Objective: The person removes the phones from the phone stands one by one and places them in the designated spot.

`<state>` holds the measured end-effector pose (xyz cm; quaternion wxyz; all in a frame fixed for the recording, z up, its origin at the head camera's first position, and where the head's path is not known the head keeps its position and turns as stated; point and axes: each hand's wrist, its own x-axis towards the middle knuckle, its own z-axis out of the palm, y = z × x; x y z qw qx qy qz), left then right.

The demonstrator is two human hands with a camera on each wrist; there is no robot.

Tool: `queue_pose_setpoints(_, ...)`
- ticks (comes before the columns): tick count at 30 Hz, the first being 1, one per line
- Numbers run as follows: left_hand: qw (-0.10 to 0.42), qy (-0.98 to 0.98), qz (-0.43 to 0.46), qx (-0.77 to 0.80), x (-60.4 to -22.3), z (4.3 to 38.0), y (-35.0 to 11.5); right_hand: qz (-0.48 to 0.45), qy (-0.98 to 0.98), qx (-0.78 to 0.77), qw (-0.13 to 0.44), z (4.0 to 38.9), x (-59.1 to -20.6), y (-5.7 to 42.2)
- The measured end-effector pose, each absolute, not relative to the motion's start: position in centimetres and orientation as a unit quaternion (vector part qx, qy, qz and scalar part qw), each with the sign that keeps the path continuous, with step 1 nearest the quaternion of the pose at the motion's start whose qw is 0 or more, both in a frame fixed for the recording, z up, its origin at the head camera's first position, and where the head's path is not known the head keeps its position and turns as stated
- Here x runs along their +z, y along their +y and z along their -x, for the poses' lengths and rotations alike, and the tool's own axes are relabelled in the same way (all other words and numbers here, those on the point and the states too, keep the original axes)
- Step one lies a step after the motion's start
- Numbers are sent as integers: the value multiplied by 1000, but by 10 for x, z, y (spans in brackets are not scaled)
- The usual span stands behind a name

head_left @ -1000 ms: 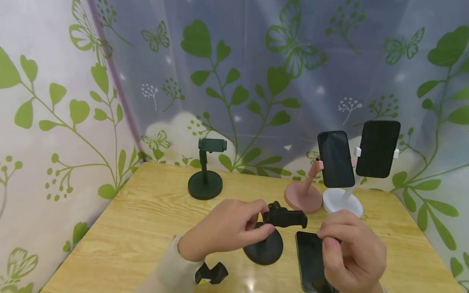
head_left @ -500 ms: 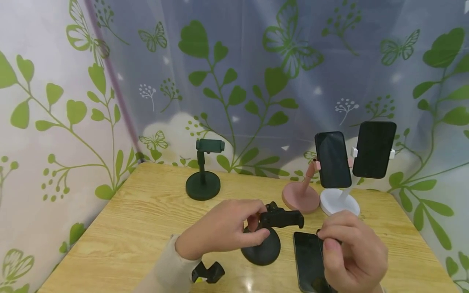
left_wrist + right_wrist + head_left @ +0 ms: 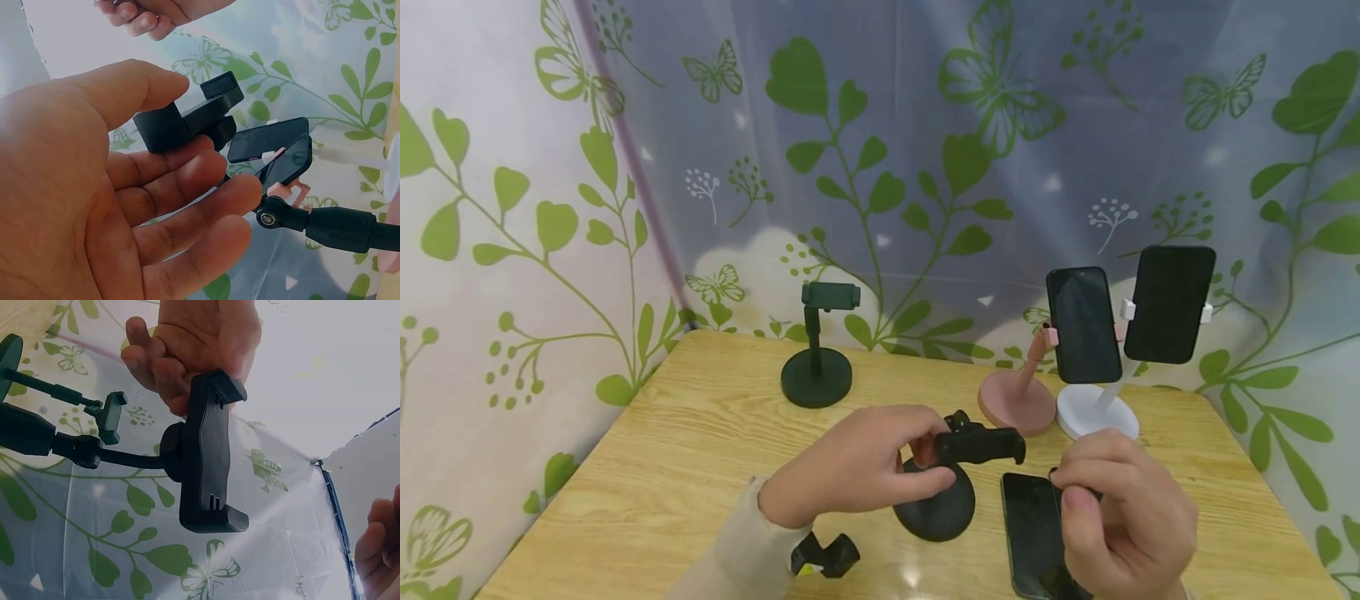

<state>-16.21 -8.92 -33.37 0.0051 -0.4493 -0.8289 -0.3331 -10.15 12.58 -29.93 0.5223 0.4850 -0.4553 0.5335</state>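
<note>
My left hand (image 3: 872, 462) pinches one end of the clamp (image 3: 977, 446) of a black phone stand (image 3: 936, 508) between thumb and index finger. In the left wrist view the other fingers are loosely bent below the clamp (image 3: 187, 119). From the right wrist view, the clamp (image 3: 209, 456) stands on its thin arm, nothing between its two lips. My right hand (image 3: 1123, 517) hovers over a black phone (image 3: 1030, 525) lying on the table, its fingers loosely curled and nothing showing in them. That hand hides part of a second dark, flat edge beside the phone.
On the wooden table (image 3: 700, 450), a dark green phone stand (image 3: 816, 379) stands at the back left. A pink stand (image 3: 1017, 403) and a white stand (image 3: 1093, 410), each holding a phone, are back right. A black bracket (image 3: 826, 557) sits by my left cuff. Patterned curtain encloses the back.
My left thumb has come slightly away from the stand's near side, while the index finger stays on the clamp end. The right hand and the stands keep their places; the view shifts slightly.
</note>
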Motion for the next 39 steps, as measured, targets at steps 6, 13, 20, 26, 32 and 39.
queue_pose_setpoints(6, -29, -818, 452, -356, -333, 165, -84, -471, -480, 507, 539, 102, -299, 131)
queue_pose_setpoints(13, -61, -789, 422, -442, -338, 171, -76, -461, -489, 493, 552, 102, -298, 137)
queue_pose_setpoints(20, -75, -744, 326, -578, -345, 181, -68, -453, -491, 494, 556, 101, -295, 142)
queue_pose_setpoints(26, -73, -685, 244, -682, -341, 199, -66, -446, -490, 488, 568, 101, -292, 144)
queue_pose_setpoints(32, -13, -603, 216, -768, -343, 220, -60, -433, -494, 478, 583, 101, -290, 148)
queue_pose_setpoints(39, 26, -555, 172, -814, -349, 243, -50, -428, -495, 476, 587, 103, -295, 156)
